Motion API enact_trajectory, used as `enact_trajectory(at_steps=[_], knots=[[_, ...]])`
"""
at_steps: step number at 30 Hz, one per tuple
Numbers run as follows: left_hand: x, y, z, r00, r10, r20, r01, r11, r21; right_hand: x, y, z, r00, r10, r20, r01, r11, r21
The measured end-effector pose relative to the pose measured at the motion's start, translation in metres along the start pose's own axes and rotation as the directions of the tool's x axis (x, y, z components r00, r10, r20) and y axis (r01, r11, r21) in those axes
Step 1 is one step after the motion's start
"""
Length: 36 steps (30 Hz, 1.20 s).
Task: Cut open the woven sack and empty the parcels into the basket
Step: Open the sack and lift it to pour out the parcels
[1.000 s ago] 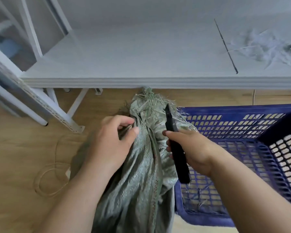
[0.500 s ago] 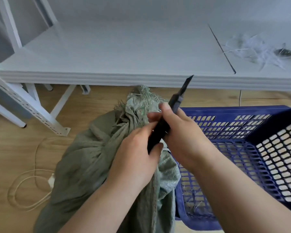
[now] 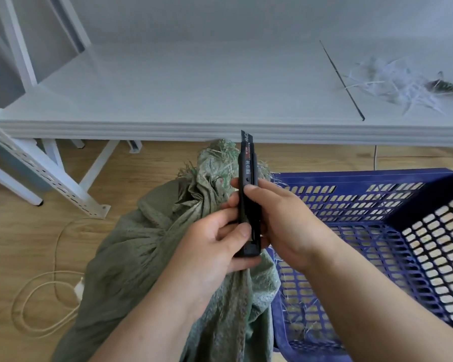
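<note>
From the head view, I see my left hand [image 3: 215,246] has let go of the woven sack [image 3: 152,257] beside the basket [image 3: 356,176] and joined my right hand [image 3: 280,220], both closed on the upright utility knife [image 3: 247,194], so cutting waits.

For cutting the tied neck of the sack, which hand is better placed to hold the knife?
Probably the right hand: it wraps the utility knife mid-body, blade end up beside the woven sack neck. The left hand pinches only its lower end.
</note>
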<state>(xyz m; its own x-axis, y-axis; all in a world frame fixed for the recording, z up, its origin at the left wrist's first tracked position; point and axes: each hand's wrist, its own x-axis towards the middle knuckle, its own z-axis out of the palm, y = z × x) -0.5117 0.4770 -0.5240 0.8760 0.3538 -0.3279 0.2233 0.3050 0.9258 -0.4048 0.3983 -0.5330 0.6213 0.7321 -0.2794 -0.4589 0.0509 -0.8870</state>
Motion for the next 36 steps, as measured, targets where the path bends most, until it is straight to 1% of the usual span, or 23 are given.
enact_trajectory(at_steps=[5, 9, 11, 13, 16, 19, 21, 27, 29, 30, 31, 33, 34, 35, 36], knots=[[0.004, -0.001, 0.001, 1.0, -0.008, -0.02, 0.008, 1.0, -0.022, 0.001, -0.002, -0.008, 0.995, 0.04, 0.087, -0.044, 0.998, 0.039], [0.005, -0.002, 0.002, 1.0, 0.002, 0.012, -0.002, 1.0, -0.027, 0.002, -0.007, -0.014, 0.985, 0.082, 0.153, -0.102, 0.986, 0.132], [0.006, -0.003, 0.002, 1.0, 0.011, 0.025, -0.01, 0.999, -0.03, 0.002, -0.008, -0.016, 0.981, 0.096, 0.166, -0.122, 0.981, 0.152], [0.007, -0.001, 0.002, 0.999, 0.022, 0.038, -0.021, 0.999, -0.037, 0.003, -0.009, -0.018, 0.983, 0.106, 0.147, -0.124, 0.985, 0.118], [0.008, 0.0, 0.002, 0.999, 0.037, 0.029, -0.036, 0.999, -0.04, 0.005, -0.005, -0.015, 0.993, 0.086, 0.082, -0.091, 0.994, 0.057], [0.009, 0.0, 0.0, 0.999, 0.042, 0.019, -0.041, 0.997, -0.072, 0.004, -0.001, -0.008, 0.998, 0.036, 0.045, -0.039, 0.997, 0.074], [0.008, 0.002, 0.0, 0.999, 0.042, 0.01, -0.041, 0.995, -0.093, 0.003, -0.001, -0.006, 0.997, 0.019, 0.075, -0.026, 0.995, 0.095], [0.006, 0.005, -0.001, 0.999, 0.037, 0.003, -0.036, 0.992, -0.123, 0.0, -0.007, -0.011, 0.97, -0.009, 0.244, -0.019, 0.994, 0.112], [0.003, 0.008, 0.001, 0.999, 0.045, 0.001, -0.045, 0.997, -0.063, 0.0, -0.009, -0.014, 0.959, -0.015, 0.284, -0.013, 0.995, 0.096], [0.002, 0.011, 0.002, 0.998, 0.07, -0.004, -0.07, 0.997, 0.016, 0.0, -0.01, -0.016, 0.96, -0.028, 0.278, 0.007, 0.997, 0.078], [0.001, 0.014, 0.0, 0.992, 0.124, -0.008, -0.121, 0.982, 0.144, -0.001, -0.012, -0.017, 0.966, -0.049, 0.255, 0.033, 0.997, 0.067], [0.0, 0.026, -0.008, 0.964, 0.266, -0.001, -0.241, 0.874, 0.422, -0.001, -0.014, -0.017, 0.974, -0.093, 0.205, 0.073, 0.992, 0.106], [0.0, 0.032, -0.014, 0.952, 0.304, -0.012, -0.255, 0.819, 0.514, -0.002, -0.015, -0.015, 0.975, -0.1, 0.199, 0.073, 0.988, 0.137], [0.0, 0.037, -0.019, 0.947, 0.321, -0.031, -0.251, 0.793, 0.554, -0.003, -0.016, -0.013, 0.974, -0.093, 0.208, 0.06, 0.985, 0.16], [0.0, 0.041, -0.023, 0.945, 0.322, -0.058, -0.237, 0.795, 0.558, -0.003, -0.015, -0.011, 0.973, -0.077, 0.216, 0.039, 0.983, 0.177]])
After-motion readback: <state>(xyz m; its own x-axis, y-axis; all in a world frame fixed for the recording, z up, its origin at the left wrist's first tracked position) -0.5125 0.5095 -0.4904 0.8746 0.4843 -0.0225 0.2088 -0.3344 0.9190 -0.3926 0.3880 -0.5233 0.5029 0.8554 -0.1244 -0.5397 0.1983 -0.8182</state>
